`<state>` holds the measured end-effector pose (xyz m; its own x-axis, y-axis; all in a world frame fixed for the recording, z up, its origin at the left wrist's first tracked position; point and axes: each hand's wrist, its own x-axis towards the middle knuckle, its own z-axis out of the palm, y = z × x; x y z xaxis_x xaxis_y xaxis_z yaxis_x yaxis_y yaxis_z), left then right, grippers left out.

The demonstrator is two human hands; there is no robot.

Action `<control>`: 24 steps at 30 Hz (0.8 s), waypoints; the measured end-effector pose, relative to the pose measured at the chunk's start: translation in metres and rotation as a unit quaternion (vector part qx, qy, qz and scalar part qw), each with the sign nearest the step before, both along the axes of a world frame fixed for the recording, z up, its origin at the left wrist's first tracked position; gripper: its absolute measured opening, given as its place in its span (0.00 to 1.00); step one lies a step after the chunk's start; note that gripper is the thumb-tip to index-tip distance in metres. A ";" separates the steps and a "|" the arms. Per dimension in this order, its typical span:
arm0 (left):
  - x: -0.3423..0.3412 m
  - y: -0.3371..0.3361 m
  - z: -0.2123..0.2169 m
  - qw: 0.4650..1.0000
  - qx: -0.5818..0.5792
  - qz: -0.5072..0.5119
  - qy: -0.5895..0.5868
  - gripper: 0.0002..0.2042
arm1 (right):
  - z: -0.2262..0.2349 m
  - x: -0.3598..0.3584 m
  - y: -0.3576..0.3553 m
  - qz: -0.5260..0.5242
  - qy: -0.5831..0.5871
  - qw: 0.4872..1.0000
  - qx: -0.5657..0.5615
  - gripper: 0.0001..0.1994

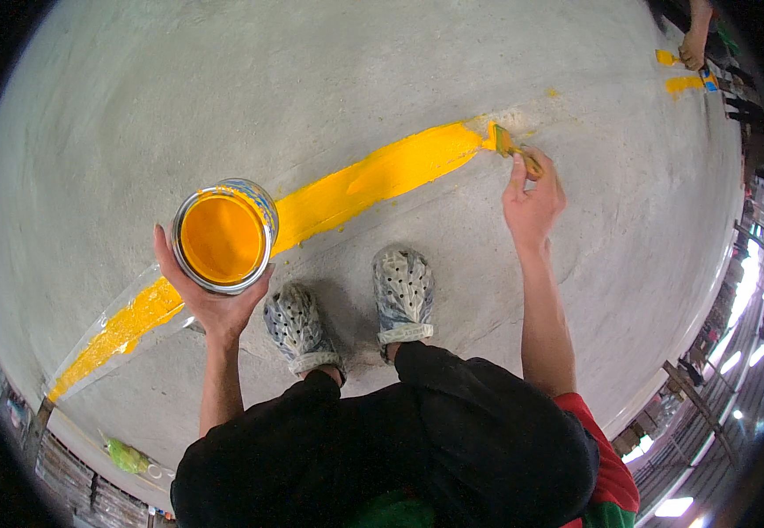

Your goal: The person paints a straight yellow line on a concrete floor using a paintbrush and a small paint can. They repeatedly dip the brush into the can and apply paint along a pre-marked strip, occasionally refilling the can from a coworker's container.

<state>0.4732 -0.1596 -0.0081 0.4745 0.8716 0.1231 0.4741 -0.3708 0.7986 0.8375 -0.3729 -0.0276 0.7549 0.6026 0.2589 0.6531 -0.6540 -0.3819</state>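
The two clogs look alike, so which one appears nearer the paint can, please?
The left clog appears nearer the paint can in the left hand; the right clog sits farther right and higher.

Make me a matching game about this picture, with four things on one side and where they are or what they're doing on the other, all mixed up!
Things
1. Round metal can of yellow-orange paint
2. Small flat paintbrush with yellow-coated bristles
3. Long yellow paint stripe
4. Grey-and-white clogs with round holes

Places and states
A. Spread across the grey floor
B. Held in the right hand
C. Being worn, next to each other
D. Open at the top, held in the left hand

Right pairs: 1-D, 2-B, 3-A, 4-C
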 end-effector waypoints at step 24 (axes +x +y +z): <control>-0.002 0.007 0.014 0.999 0.010 0.037 -0.024 0.66 | -0.002 -0.115 0.050 0.248 0.033 0.968 0.017 0.14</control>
